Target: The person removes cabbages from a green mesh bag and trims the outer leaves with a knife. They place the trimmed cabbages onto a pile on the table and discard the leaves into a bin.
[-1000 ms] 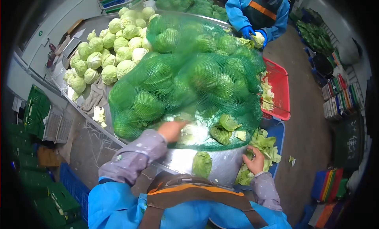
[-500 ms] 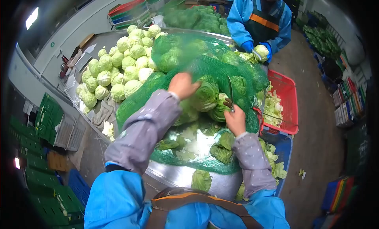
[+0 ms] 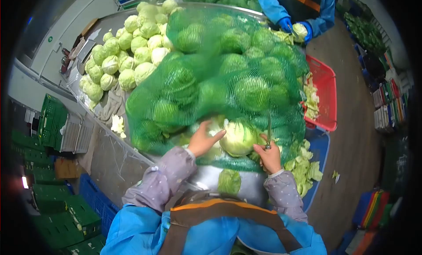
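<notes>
At the near edge of the metal surface [image 3: 254, 187], one pale cabbage [image 3: 239, 139] sits btwn the two hands, right by the front of a green net bag [image 3: 288, 116] full of more heads; can't tell if net runs under it. L hand [image 3: 203, 140] is at its left side, fingers & thumb spread apart, tips at or v. near the outer leaves, so no firm grip there. R hand [image 3: 268, 156] has its grip clamped on a knife [image 3: 269, 132], blade pointing up & away, fingertips by the cabbage's right side; actual contact hard to tell.

Step in hand, as I read it: positioning this single head w/ the knife at the ready. Next move prob. calls for L fingers closing round the head to steady it, & for keeping the blade clear of those fingers & the net.

Nearby: loose leaf [image 3: 229, 181] on the surface just in front, blue crate [image 3: 324, 156] w/ leaves off to the right, red crate [image 3: 327, 94] beyond it. Pale cabbage pile [image 3: 132, 48] far left. Co-worker's gloved hands [image 3: 308, 31] hold another head, well apart.
</notes>
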Available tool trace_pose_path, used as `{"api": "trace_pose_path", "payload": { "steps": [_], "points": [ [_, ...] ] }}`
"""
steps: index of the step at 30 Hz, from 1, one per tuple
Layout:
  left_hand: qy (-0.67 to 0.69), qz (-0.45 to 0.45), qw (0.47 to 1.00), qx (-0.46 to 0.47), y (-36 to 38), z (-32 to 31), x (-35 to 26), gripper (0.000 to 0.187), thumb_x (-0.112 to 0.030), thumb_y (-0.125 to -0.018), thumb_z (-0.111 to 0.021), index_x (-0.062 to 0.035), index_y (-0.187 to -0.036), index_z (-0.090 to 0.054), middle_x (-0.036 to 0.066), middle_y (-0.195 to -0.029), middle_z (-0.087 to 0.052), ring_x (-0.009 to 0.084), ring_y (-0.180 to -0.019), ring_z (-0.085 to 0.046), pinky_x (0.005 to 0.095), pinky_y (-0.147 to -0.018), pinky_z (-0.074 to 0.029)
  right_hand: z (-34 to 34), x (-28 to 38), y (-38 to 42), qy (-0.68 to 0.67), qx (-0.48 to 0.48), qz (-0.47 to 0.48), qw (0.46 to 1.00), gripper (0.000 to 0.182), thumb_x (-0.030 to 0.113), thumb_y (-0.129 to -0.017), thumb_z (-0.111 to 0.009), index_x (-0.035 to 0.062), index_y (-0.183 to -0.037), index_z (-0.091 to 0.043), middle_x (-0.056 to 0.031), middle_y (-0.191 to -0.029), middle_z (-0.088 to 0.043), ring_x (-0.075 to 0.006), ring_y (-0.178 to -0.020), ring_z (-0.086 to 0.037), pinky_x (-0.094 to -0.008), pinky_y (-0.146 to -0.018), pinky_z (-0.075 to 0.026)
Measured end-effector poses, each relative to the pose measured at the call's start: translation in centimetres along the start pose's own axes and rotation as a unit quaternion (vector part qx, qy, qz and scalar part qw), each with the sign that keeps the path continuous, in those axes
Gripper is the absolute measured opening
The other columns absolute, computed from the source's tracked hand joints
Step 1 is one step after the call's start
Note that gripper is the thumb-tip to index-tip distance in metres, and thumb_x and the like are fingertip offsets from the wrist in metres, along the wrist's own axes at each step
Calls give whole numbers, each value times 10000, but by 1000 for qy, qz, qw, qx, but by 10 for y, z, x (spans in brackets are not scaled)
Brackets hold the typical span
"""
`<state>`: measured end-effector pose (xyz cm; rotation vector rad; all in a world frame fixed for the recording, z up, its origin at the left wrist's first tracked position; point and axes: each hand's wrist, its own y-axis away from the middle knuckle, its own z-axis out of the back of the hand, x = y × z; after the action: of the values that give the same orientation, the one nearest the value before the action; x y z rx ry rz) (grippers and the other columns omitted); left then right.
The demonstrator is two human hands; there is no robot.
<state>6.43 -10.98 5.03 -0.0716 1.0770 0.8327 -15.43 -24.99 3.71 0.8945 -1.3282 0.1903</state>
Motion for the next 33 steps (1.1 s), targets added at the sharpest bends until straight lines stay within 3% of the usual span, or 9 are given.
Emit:
{"api": "trace_pose_path", "payload": {
  "steps": [2, 6, 9, 14, 17, 18, 21, 28, 33],
  "points": [
    [156, 180, 962, 130, 8, -8, -11, 948, -611, -749, -652, -60, -1415, -263, 239, -1254, -449, 269, -1135, -486, 328, -888, -463, 2, -6, 12, 24, -8, -19, 999, 610, 188, -778, -744, 69, -1304, -458, -171, -1090, -613, -50, -410, -448, -206, -352, -358],
    [174, 85, 937, 290, 22, -50, 10, 1041, -524, -717, -728, -10, -1440, -183, 262, -1406, -313, 337, -1316, -310, 387, -1089, -249, 5, -18, 37, 89, 55, -28, 994, 666, 93, -773, -727, 75, -1355, -402, -182, -1157, -592, -48, -395, -427, -204, -340, -353],
    [184, 64, 959, 207, 59, -50, 1, 1041, -355, -683, -807, -4, -1439, -184, 250, -1386, -351, 320, -1293, -355, 372, -1060, -303, 4, -24, 58, -10, 79, -48, 996, 668, 30, -775, -696, 21, -1360, -373, -183, -1196, -574, -47, -410, -426, -209, -359, -363],
    [-57, -237, 947, 208, 113, 44, -37, 1034, -195, -558, -868, -60, -1414, -304, 167, -1298, -486, 294, -1159, -483, 370, -977, -408, -15, -62, 74, -389, 153, -173, 892, 453, 8, -851, -587, 0, -1273, -423, -83, -999, -631, -75, -426, -414, -235, -388, -372],
    [-249, -264, 925, 117, 101, 23, 0, 1039, -249, -507, -875, -61, -1388, -357, 158, -1288, -494, 312, -1085, -494, 399, -957, -397, -32, -98, 61, -13, -3, 58, 998, 252, 57, -866, -576, 50, -1112, -522, -33, -727, -573, -140, -469, -499, -282, -442, -411],
    [-250, -248, 932, 82, 98, 4, 19, 1012, -303, -450, -883, -70, -1323, -427, 144, -1274, -490, 327, -1042, -482, 406, -953, -373, -31, -126, 53, 132, -66, 204, 968, 223, 48, -855, -573, 48, -1076, -538, -65, -734, -594, -200, -498, -547, -315, -481, -434],
    [-233, -194, 951, 53, 96, -18, 8, 931, -304, -472, -872, -64, -1261, -440, 155, -1244, -484, 361, -1114, -440, 421, -929, -390, -26, -71, 106, 328, -117, 279, 895, 227, 62, -809, -592, 92, -1026, -532, -127, -802, -627, -276, -644, -632, -386, -573, -473],
    [-129, -190, 972, 39, 96, -35, 18, 1013, -311, -475, -882, 71, -1227, -321, 242, -1142, -454, 385, -1105, -453, 411, -954, -399, -27, -63, 125, 410, 12, 96, 907, 214, 119, -818, -525, 106, -1023, -464, -193, -777, -635, -414, -703, -604, -489, -624, -463],
    [-156, -234, 960, -2, 91, -41, 24, 956, -289, -469, -872, 105, -1155, -336, 260, -1060, -473, 394, -991, -512, 426, -855, -444, -32, -52, 105, 390, 40, 123, 912, 228, 86, -803, -508, 68, -1022, -444, -216, -740, -620, -435, -694, -596, -506, -623, -459]
  ]
}}
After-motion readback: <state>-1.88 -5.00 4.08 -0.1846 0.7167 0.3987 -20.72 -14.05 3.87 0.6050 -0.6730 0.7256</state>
